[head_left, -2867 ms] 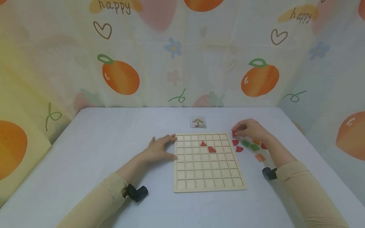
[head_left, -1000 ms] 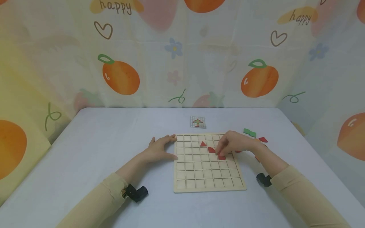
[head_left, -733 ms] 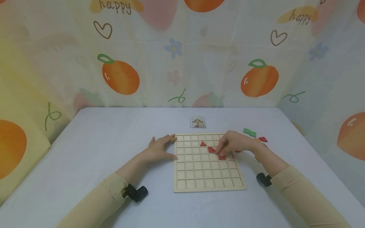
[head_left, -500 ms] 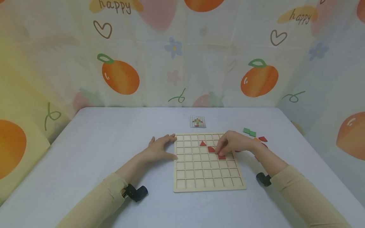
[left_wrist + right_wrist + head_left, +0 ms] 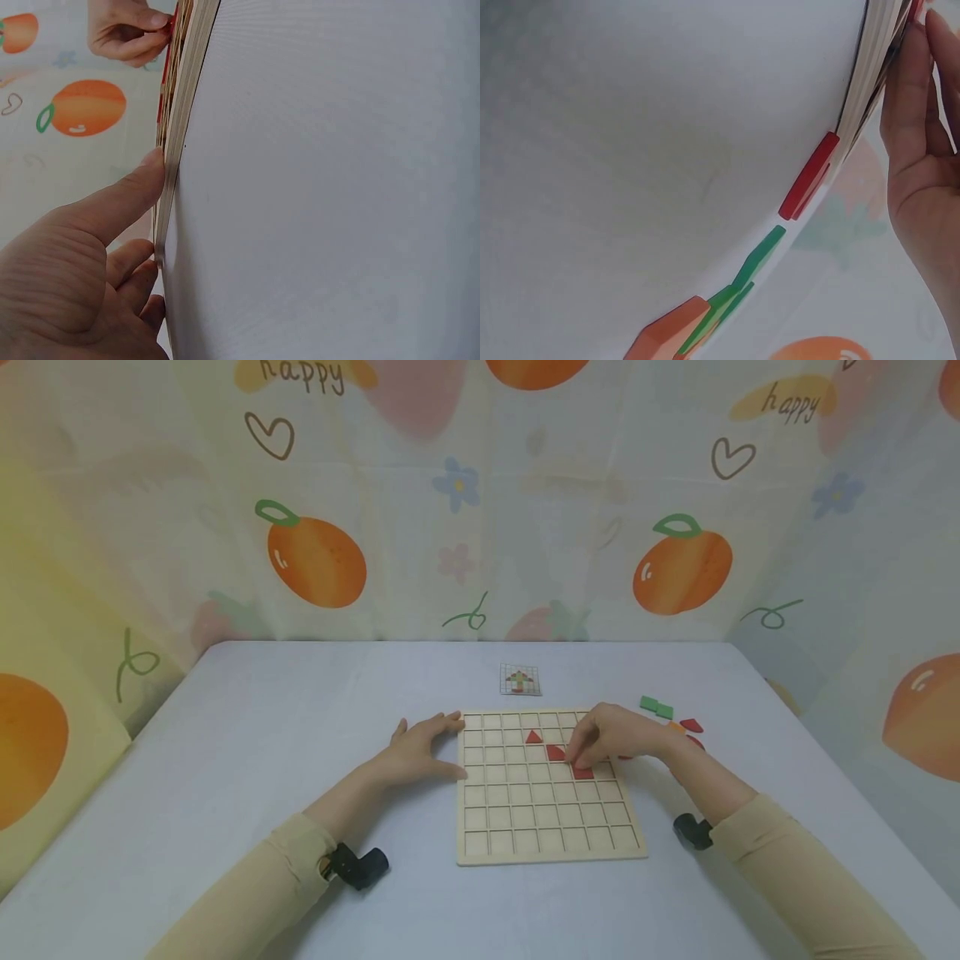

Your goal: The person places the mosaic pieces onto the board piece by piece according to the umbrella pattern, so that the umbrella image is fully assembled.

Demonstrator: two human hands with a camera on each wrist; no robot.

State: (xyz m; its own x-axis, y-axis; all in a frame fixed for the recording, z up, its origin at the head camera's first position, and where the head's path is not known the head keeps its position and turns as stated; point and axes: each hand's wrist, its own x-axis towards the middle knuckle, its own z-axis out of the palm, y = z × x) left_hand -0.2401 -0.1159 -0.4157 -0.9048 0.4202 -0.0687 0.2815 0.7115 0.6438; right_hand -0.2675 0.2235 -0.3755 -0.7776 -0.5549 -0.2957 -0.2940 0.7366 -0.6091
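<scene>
A pale wooden grid board lies flat on the table. My left hand touches its left edge with thumb and fingertips spread along the side; the left wrist view also has them against the rim. Over the board's right half, my right hand pinches a red tile at one of the cells, its fingertips covering part of it. Up and to the left of that tile sit a red quarter-round tile and a small red triangle tile in other cells.
Behind the board lies a small card printed with a coloured tile pattern. Loose tiles are right of the board: green ones, an orange one and red ones, partly hidden by the right arm. A printed curtain hangs behind the table.
My right hand has carried a red tile from the loose tiles leftward onto the board, then stayed almost still. The green tiles now lie farther back. The left hand has not moved.
</scene>
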